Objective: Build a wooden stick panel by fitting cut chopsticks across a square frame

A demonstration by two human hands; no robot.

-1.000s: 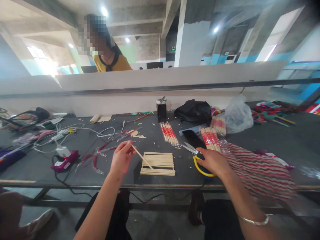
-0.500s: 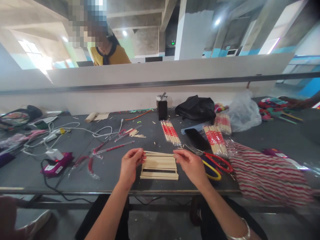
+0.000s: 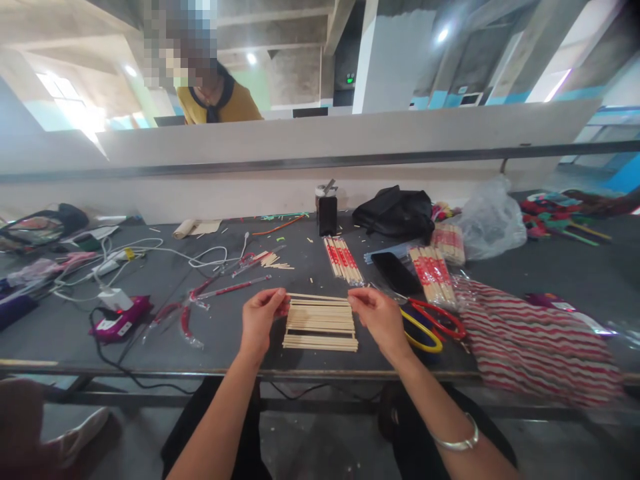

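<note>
A small raft-like panel of pale wooden sticks [image 3: 320, 319] lies on the dark table in front of me. Its sticks run side to side in a row, with a gap before the nearest few. My left hand [image 3: 259, 325] pinches the left end of a thin wooden stick [image 3: 320, 297] along the panel's far edge. At the other end of that stick, the fingers of my right hand [image 3: 379, 321] are closed in a pinch. Whether the stick touches the panel I cannot tell. Scissors with red and yellow handles [image 3: 425, 340] lie just right of my right hand.
Packs of sticks with red bands [image 3: 343, 260] lie beyond the panel, near a black phone [image 3: 396, 273]. Striped cloth [image 3: 540, 340] covers the table at right. White cables [image 3: 165, 250] and a purple packet [image 3: 123, 320] are at left. Another person [image 3: 220, 100] is behind the partition.
The view has shifted slightly, so the table sits a little higher in the picture. Both hands keep their pinch on the stick at the panel's far edge, with hardly any movement.
</note>
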